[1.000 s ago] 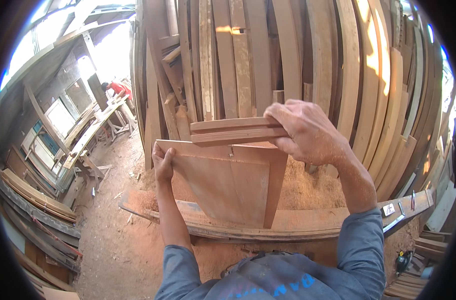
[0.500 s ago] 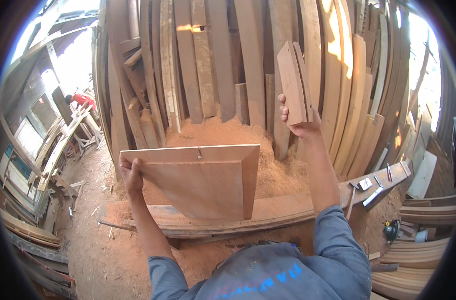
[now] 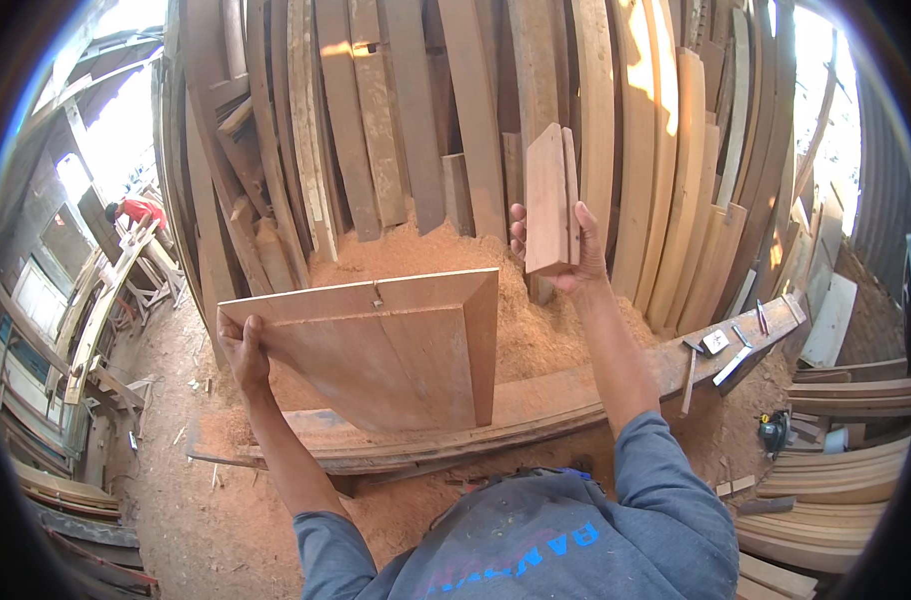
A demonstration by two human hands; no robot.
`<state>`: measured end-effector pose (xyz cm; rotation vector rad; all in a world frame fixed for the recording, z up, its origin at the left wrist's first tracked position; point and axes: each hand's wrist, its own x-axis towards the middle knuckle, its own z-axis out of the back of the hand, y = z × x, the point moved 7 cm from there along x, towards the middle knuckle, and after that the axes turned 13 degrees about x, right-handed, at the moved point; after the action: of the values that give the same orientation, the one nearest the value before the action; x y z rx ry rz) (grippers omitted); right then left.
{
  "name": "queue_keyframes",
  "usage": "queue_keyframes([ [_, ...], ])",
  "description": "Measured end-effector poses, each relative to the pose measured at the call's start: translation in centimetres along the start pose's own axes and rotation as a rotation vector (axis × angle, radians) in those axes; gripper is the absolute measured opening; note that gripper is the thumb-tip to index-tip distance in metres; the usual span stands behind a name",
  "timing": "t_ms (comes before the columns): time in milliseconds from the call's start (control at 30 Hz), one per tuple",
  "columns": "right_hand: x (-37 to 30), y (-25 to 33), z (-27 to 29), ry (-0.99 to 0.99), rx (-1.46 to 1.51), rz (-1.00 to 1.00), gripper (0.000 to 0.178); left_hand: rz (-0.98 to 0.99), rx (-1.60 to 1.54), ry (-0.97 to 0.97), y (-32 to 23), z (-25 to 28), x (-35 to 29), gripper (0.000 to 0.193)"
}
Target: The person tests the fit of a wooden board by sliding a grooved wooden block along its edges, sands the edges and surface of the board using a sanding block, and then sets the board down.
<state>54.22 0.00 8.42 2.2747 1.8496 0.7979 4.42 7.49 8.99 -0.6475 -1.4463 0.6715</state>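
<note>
Your left hand (image 3: 242,352) grips the left end of a wide panel (image 3: 386,345), its fingers closed round the edge with the thumb on the face turned toward you. The panel stands on its lower edge, tilted, with a raised frame strip along its top and right side and a small metal fitting (image 3: 378,294) near the middle of the top strip. Its lower edge rests on a long curved beam (image 3: 576,385) that lies across the scene from near left to far right.

Your right hand (image 3: 566,255) is raised to the right of the panel, apart from it, with its fingers closed round the lower part of two short boards (image 3: 552,200) held upright and pressed flat together.

Behind both hands a heap of sawdust (image 3: 416,255) banks up against a wall of tall planks (image 3: 596,110) leaning on end. On the right end of the beam lie a few small hand tools (image 3: 726,345). More curved planks (image 3: 836,490) are stacked at the near right. Far to the left, another person in a red top (image 3: 136,211) bends over a workbench (image 3: 106,290).
</note>
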Motion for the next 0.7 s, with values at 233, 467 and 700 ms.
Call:
queue_keyframes([
  [233, -2.1, -1.6, -1.7, 0.037, -0.2, -0.144, 0.075, -0.037, -0.013, -0.018, -1.1, -0.2, -0.1, 0.039],
  [467, 0.3, 3.2, -11.6, 0.481, -1.017, -0.132, 0.065, 0.007, -0.005, 0.032, 0.2, 0.6, -0.4, 0.06],
  [700, -0.1, -0.8, -23.6, 0.922, -1.724, -0.317, 0.065, -0.003, -0.024, -0.039, -1.4, 0.5, -1.0, 0.034],
])
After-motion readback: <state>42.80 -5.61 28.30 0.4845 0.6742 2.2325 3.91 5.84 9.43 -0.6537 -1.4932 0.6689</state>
